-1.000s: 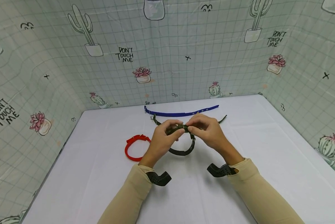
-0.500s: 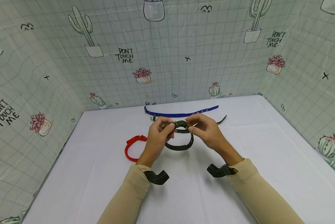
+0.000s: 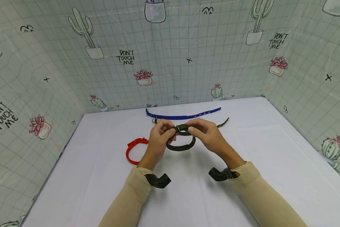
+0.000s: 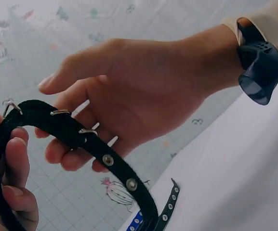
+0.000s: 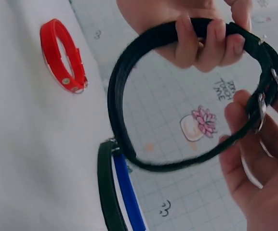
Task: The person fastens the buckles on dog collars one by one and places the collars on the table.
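Showing held collar [image 4: 96,148] eyelets [image 4: 108,160]: left wrist only.

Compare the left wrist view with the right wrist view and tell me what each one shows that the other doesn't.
Only the left wrist view shows the black wrist device, the beige sleeve and the eyelet end of the green strap.

Only the right wrist view shows the red collar and the green strap's other end, near some metal hardware.

Both show the dark collar, the left hand, the right hand, part of the blue strap and the patterned backdrop.
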Action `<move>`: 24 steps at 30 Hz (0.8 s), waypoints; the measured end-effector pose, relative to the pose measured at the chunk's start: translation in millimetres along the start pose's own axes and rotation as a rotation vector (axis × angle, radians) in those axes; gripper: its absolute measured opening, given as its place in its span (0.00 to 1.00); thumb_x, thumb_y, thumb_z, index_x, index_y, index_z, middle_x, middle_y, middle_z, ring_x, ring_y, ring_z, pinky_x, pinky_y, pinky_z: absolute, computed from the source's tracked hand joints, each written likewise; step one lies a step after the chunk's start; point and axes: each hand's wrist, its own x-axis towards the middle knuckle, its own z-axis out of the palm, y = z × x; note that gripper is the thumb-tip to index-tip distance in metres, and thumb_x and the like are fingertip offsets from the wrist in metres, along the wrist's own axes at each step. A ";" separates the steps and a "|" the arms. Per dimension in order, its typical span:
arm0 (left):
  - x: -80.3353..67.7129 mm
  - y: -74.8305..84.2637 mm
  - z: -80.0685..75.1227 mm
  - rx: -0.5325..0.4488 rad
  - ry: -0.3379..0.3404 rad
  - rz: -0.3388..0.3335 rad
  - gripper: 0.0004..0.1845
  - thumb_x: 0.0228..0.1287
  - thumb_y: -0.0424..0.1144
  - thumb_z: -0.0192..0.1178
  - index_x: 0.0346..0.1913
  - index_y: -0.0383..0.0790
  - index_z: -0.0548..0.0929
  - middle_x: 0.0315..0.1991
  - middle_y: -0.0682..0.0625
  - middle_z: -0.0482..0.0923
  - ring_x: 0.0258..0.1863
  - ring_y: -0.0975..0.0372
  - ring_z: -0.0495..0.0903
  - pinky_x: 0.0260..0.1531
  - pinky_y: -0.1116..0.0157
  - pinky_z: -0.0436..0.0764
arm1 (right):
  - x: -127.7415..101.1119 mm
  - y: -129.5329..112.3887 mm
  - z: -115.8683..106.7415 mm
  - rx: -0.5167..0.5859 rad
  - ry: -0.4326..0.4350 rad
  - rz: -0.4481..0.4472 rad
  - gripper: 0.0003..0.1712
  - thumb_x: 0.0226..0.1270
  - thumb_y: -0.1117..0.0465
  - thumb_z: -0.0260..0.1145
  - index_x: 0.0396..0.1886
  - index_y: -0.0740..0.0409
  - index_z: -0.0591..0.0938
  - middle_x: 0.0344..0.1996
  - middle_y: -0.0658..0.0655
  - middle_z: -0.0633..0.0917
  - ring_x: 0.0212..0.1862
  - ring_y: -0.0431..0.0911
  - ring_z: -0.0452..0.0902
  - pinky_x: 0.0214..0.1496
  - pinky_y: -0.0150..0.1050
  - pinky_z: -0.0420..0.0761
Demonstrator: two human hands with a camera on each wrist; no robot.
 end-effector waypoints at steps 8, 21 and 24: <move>0.0 -5.2 1.9 0.059 -0.083 0.048 0.10 0.67 0.26 0.49 0.47 0.26 0.76 0.39 0.42 0.77 0.33 0.55 0.76 0.41 0.65 0.81 | 0.0 -4.8 2.4 0.111 -0.038 0.080 0.10 0.73 0.63 0.63 0.47 0.66 0.83 0.40 0.61 0.84 0.41 0.51 0.81 0.48 0.42 0.81; 1.3 -1.5 -6.0 0.503 -0.102 -0.024 0.12 0.72 0.41 0.63 0.55 0.45 0.82 0.45 0.55 0.85 0.42 0.62 0.82 0.46 0.58 0.82 | 0.4 6.2 1.3 0.122 -0.049 0.167 0.13 0.76 0.59 0.62 0.51 0.63 0.82 0.42 0.64 0.84 0.41 0.56 0.80 0.46 0.46 0.82; 2.9 -1.4 -9.3 0.566 -0.059 -0.056 0.12 0.72 0.43 0.62 0.54 0.47 0.83 0.43 0.57 0.85 0.39 0.62 0.82 0.41 0.58 0.81 | 1.5 9.2 1.1 0.115 -0.062 0.208 0.16 0.76 0.58 0.62 0.55 0.63 0.80 0.42 0.65 0.86 0.43 0.56 0.82 0.45 0.46 0.82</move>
